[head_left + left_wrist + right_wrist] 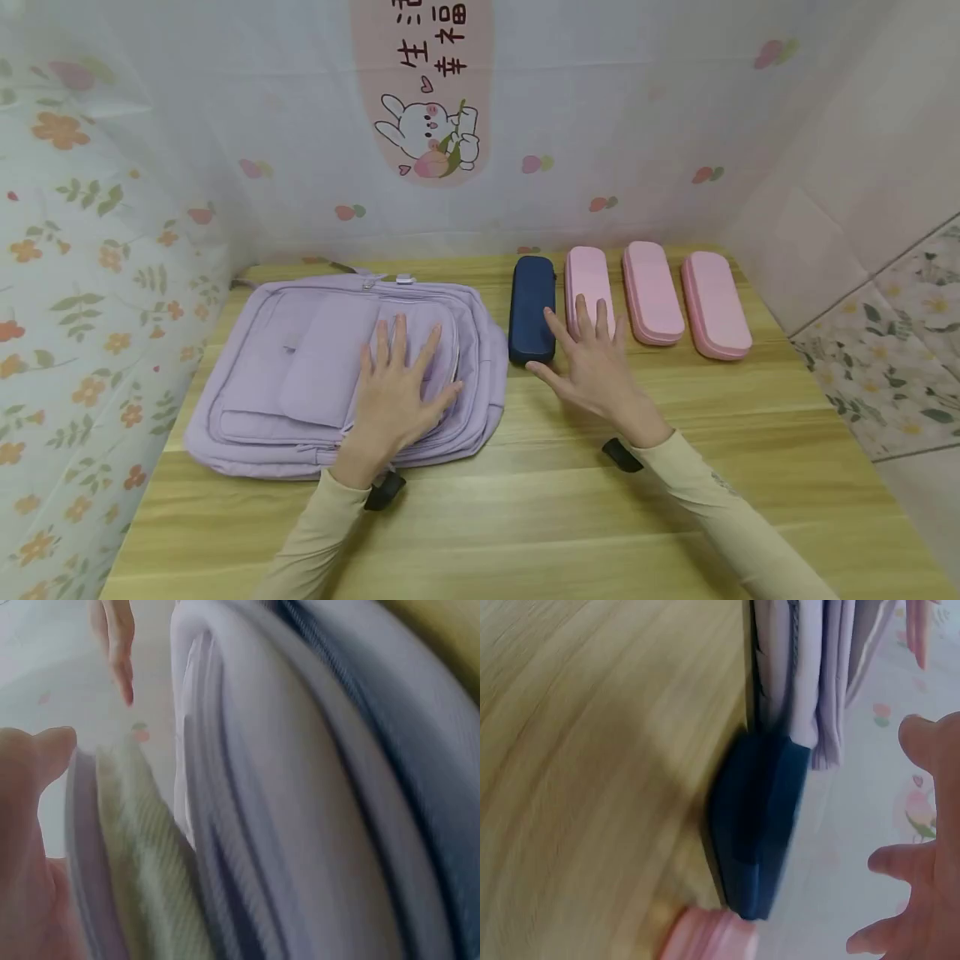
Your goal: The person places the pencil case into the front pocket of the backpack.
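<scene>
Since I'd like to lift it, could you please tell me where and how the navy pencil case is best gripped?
Probably across the near end of the navy pencil case, pinching both long sides, the right hand approaching from above and the person's side. It lies flat and narrow; that end faces bare tabletop, while the lilac backpack and a pink pencil case flank it closely.

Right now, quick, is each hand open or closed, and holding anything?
Left hand: open, holding nothing, over the lilac fabric backpack.
Right hand: open, holding nothing, near the navy, rounded oblong case.
</scene>
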Available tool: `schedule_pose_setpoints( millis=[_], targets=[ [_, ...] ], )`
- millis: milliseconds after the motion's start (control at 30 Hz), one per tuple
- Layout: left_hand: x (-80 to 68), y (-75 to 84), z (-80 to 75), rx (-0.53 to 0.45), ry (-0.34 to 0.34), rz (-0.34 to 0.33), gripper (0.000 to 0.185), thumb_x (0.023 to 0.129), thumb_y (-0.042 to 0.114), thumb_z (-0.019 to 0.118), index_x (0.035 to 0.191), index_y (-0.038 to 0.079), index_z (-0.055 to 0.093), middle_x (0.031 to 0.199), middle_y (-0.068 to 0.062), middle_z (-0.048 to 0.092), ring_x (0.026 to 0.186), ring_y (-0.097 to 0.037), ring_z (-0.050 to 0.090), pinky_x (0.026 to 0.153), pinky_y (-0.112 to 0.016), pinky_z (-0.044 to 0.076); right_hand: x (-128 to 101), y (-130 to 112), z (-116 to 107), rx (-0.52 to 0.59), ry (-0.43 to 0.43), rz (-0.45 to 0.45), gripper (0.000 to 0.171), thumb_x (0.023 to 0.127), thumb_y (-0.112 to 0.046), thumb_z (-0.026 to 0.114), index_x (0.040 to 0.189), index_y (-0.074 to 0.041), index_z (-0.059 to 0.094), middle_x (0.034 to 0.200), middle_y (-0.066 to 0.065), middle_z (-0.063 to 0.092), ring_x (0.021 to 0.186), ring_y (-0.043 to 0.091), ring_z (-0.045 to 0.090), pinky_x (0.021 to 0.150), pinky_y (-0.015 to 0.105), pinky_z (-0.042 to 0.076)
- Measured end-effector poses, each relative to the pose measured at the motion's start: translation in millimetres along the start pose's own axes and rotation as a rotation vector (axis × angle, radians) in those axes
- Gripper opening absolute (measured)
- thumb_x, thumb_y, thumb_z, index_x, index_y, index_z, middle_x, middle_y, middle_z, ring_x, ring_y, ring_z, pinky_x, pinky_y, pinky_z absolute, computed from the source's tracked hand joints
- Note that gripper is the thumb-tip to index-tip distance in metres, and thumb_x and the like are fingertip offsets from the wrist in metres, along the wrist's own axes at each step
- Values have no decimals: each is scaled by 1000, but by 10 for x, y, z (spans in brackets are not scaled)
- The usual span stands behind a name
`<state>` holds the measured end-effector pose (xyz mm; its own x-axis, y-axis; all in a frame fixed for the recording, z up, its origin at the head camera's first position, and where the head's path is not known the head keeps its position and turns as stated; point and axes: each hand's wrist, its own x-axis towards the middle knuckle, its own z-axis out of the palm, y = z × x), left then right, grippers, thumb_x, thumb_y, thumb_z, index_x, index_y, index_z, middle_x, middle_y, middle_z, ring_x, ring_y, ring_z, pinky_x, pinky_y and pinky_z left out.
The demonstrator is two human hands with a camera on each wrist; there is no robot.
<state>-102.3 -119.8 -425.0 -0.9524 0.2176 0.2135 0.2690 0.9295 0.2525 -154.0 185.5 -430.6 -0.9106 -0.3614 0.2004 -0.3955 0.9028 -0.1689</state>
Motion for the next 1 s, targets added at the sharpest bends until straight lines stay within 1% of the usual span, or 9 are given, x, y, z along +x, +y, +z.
schedule_pose_setpoints(
  millis=[167,300,367,467,600,733,867,933,1000],
  targets=[
    [5,64,50,-12,-24,26,84,91,70,52,161,30,28,168,-25,12,155,-48,9,124,-69,18,48,-56,91,6,-34,2,85,91,-64,60,159,-19,35,162,36,17,146,65,13,117,80,13],
    [6,77,103,-24,-37,39,83,92,67,54,161,30,28,168,-24,11,154,-49,10,124,-67,18,86,-98,171,49,-61,1,85,93,-60,61,159,-15,33,161,40,15,146,65,12,119,78,13],
    [5,76,125,-37,-38,47,81,93,64,56,161,29,29,168,-25,11,153,-51,11,124,-68,18,110,-122,213,69,-63,4,85,94,-59,61,160,-14,32,161,39,12,146,64,13,120,76,15],
    [0,74,143,-55,-33,60,80,93,59,60,160,28,31,167,-27,12,153,-52,12,124,-68,18,147,-162,273,93,-46,4,85,95,-58,62,160,-12,32,161,39,13,146,63,17,119,74,23],
    [-11,70,152,-81,-24,71,77,93,52,64,160,26,33,165,-30,15,151,-54,15,123,-68,22,193,-230,345,122,-15,14,83,96,-53,62,158,-8,33,159,41,17,141,64,27,112,74,36],
    [-16,62,159,-104,-28,73,76,95,47,64,160,25,32,163,-32,23,149,-53,23,121,-66,28,232,-289,416,154,38,56,82,95,-47,66,156,-3,35,155,45,24,136,63,37,105,72,44],
    [-18,43,177,-128,-37,62,76,96,43,64,161,23,31,159,-31,33,147,-51,31,121,-63,31,272,-321,493,188,87,100,84,94,-41,70,154,4,34,149,48,29,131,64,43,104,70,46],
    [-19,31,182,-145,-6,63,76,94,38,67,159,18,34,155,-31,39,144,-50,38,121,-60,34,293,-339,518,207,98,127,86,93,-40,71,154,7,32,146,49,31,127,64,46,102,69,48],
    [-19,21,188,-165,63,75,74,91,31,71,155,12,41,148,-31,49,137,-49,47,118,-57,41,311,-356,530,225,101,159,87,93,-39,71,154,8,31,142,49,35,122,63,49,99,68,50]
  ],
)
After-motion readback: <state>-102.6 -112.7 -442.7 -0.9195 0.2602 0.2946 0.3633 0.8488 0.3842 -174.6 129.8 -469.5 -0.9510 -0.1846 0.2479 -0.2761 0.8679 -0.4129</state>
